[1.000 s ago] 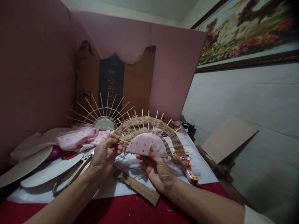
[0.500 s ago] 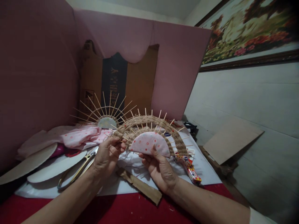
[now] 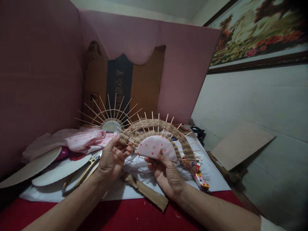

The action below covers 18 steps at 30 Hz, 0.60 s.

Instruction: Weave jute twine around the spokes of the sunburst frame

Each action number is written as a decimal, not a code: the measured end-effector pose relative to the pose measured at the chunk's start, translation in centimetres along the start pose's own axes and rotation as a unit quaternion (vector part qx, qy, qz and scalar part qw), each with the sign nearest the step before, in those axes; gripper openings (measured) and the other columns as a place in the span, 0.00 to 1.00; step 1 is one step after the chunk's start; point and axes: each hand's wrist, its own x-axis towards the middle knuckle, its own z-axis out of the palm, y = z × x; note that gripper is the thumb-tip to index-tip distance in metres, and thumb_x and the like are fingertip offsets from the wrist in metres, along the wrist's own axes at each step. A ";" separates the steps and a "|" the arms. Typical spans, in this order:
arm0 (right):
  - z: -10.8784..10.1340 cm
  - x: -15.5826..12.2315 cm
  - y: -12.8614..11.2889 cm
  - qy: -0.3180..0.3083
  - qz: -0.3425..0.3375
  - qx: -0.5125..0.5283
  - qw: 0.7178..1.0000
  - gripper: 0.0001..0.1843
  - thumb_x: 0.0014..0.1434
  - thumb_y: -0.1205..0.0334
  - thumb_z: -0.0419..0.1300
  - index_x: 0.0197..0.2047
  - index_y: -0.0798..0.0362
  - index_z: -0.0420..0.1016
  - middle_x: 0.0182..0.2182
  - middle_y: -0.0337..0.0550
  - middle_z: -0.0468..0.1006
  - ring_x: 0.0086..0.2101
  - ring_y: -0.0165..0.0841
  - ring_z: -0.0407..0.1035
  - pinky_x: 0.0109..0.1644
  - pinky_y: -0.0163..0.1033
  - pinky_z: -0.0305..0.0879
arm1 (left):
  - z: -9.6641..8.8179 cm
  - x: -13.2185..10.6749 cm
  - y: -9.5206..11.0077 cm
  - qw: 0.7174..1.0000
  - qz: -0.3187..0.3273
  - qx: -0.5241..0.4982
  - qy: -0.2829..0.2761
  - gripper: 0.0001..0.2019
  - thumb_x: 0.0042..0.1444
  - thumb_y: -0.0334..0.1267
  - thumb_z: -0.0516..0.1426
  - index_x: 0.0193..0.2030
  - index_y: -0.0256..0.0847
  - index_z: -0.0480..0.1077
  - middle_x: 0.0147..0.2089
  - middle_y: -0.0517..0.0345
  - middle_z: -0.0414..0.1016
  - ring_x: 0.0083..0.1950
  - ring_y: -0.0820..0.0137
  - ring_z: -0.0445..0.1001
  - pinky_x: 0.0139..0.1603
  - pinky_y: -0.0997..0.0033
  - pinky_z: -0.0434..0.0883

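A half-round woven fan (image 3: 157,123) of thin sticks and brown twine is held up in front of me. At its centre is a half-disc covered in pink dotted cloth (image 3: 156,147). My right hand (image 3: 167,171) pinches the straight lower edge of that half-disc, thumb on the front and fingers behind. At the fan's left end, my left hand (image 3: 116,157) has its thumb and fingers closed on the woven band. Stick tips jut out past the outer twine band. Behind stands a second stick fan (image 3: 112,125) with a pale half-disc and little twine.
Scissors (image 3: 90,166), white oval boards (image 3: 59,171) and pink dotted cloth (image 3: 83,141) lie to the left. A brown strip (image 3: 148,192) is in front on the white sheet (image 3: 115,194). A patterned glue gun-like tool (image 3: 198,176) lies right. Pink panels (image 3: 183,73) stand behind.
The whole view has shifted slightly, so things appear a little further right. My left hand's fingers have curled a bit differently at the band's end. My right hand keeps its hold.
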 end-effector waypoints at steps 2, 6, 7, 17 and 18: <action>0.0 0.0 0.0 0.000 0.001 -0.003 1.000 0.16 0.46 0.62 0.70 0.37 0.57 0.74 0.31 0.45 0.81 0.30 0.32 0.76 0.30 0.31 0.71 | 0.0 0.0 -0.1 1.000 0.004 -0.007 0.006 0.04 0.52 0.34 0.56 0.31 0.35 0.70 0.25 0.55 0.74 0.24 0.71 0.73 0.23 0.76 0.72; -0.1 0.0 0.0 0.001 0.002 -0.001 1.000 0.17 0.46 0.60 0.70 0.37 0.57 0.73 0.31 0.46 0.81 0.30 0.32 0.76 0.30 0.31 0.71 | -0.1 0.1 -0.2 1.000 -0.002 -0.004 0.005 0.02 0.48 0.28 0.56 0.28 0.35 0.70 0.25 0.55 0.74 0.25 0.72 0.73 0.24 0.76 0.71; -0.1 0.0 0.0 0.000 0.002 0.000 1.000 0.17 0.46 0.59 0.70 0.37 0.58 0.73 0.31 0.46 0.81 0.30 0.32 0.76 0.30 0.31 0.71 | -0.2 0.1 -0.2 1.000 -0.004 -0.003 0.002 0.02 0.47 0.28 0.56 0.28 0.34 0.70 0.25 0.55 0.74 0.25 0.72 0.72 0.24 0.77 0.71; 0.0 -0.1 0.0 -0.003 0.002 -0.003 1.000 0.15 0.47 0.62 0.70 0.37 0.57 0.72 0.31 0.45 0.81 0.30 0.33 0.76 0.30 0.31 0.70 | -0.3 0.0 -0.1 0.999 -0.011 0.037 -0.013 0.03 0.48 0.33 0.57 0.27 0.35 0.68 0.24 0.55 0.74 0.21 0.73 0.70 0.20 0.77 0.67; 0.0 0.0 0.1 -0.006 0.001 -0.003 1.000 0.15 0.47 0.62 0.70 0.37 0.57 0.72 0.31 0.45 0.81 0.30 0.33 0.76 0.30 0.31 0.70 | -0.2 0.1 -0.1 0.999 -0.010 0.041 -0.007 0.04 0.49 0.34 0.57 0.28 0.35 0.68 0.24 0.56 0.73 0.21 0.73 0.70 0.20 0.77 0.66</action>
